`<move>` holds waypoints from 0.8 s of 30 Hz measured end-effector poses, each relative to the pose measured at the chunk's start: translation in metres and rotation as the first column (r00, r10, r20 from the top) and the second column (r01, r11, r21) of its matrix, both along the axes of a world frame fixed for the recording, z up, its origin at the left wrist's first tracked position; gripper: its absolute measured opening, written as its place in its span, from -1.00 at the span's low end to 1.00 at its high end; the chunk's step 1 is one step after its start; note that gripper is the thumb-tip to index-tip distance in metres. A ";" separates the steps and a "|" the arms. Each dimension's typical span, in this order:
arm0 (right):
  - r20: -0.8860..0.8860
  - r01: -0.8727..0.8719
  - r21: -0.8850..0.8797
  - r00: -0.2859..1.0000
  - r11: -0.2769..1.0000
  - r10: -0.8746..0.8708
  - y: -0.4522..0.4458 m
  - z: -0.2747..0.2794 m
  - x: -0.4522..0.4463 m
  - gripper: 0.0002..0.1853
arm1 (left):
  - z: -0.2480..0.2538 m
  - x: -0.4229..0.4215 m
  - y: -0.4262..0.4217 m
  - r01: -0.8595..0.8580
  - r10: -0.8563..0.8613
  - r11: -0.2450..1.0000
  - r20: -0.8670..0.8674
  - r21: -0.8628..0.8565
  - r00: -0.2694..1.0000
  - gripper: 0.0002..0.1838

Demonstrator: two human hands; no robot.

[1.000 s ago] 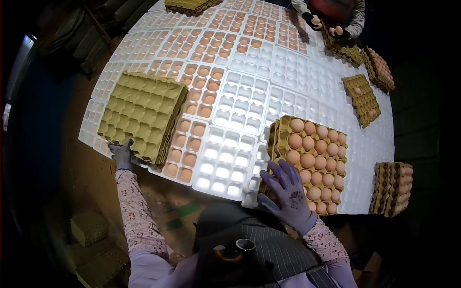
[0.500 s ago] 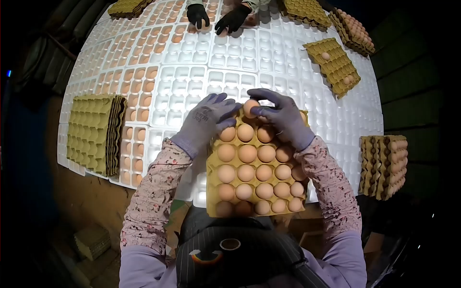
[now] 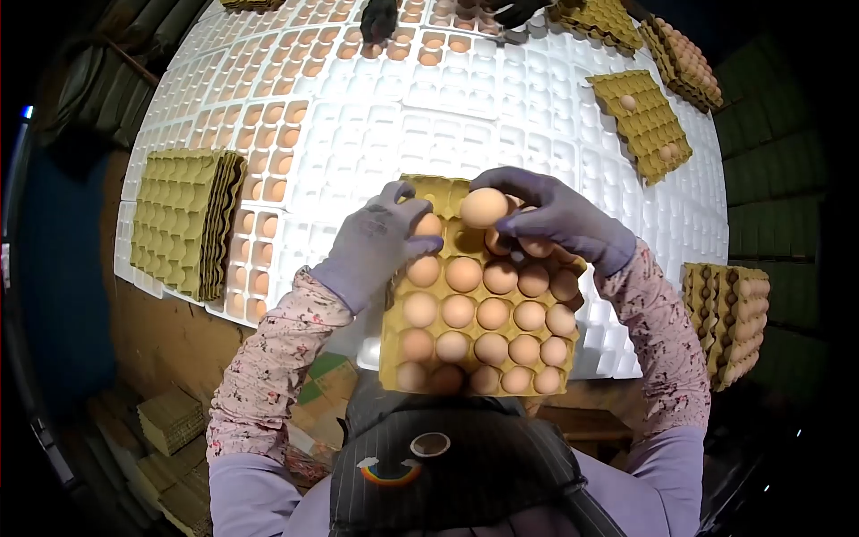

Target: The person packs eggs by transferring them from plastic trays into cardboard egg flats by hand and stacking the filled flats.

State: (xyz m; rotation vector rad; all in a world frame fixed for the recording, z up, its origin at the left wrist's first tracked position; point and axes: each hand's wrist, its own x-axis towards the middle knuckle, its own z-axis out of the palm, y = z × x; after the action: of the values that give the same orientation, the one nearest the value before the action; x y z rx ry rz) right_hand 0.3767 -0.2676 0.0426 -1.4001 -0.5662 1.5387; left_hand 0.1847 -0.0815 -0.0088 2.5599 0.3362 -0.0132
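Note:
A brown pulp egg tray [image 3: 420, 186] sits in front of me with rows of brown eggs [image 3: 463, 276] in it; cups at its far side hold no eggs. My right hand [image 3: 573, 224], in a grey-purple glove, is closed on an egg [image 3: 484, 207] above the tray. More eggs lie close under its fingers, partly hidden. At the tray's far left, my left hand [image 3: 376, 240], gloved alike, has thumb and fingers curled around another egg [image 3: 426, 225]. Whether that egg is lifted from its cup, I cannot tell.
White plastic egg trays [image 3: 349, 179] cover the table, several filled with eggs on the left. Stacked pulp trays [image 3: 174, 224] stand left, egg-filled stacks [image 3: 729, 318] right. One pulp tray [image 3: 644, 125] holds a few eggs. A co-worker's black-gloved hand [image 3: 379, 20] is at the far side.
My left hand has gone from outstretched fingers to curling around an egg. My right hand has moved slightly right, still holding an egg. The co-worker's hands moved apart, and eggs now sit near them.

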 end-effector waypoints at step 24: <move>0.211 0.207 0.078 0.952 0.975 -0.219 -0.020 0.001 -0.136 -0.63 | -0.005 -0.213 0.042 -0.368 0.459 0.216 -0.238 -0.905 0.856 -0.09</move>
State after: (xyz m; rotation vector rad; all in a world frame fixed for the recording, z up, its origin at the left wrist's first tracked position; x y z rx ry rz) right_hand 0.2403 -0.2871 0.0436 -1.5456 -0.5648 1.1974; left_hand -0.0288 -0.0395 -0.0140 1.2015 0.7321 0.0803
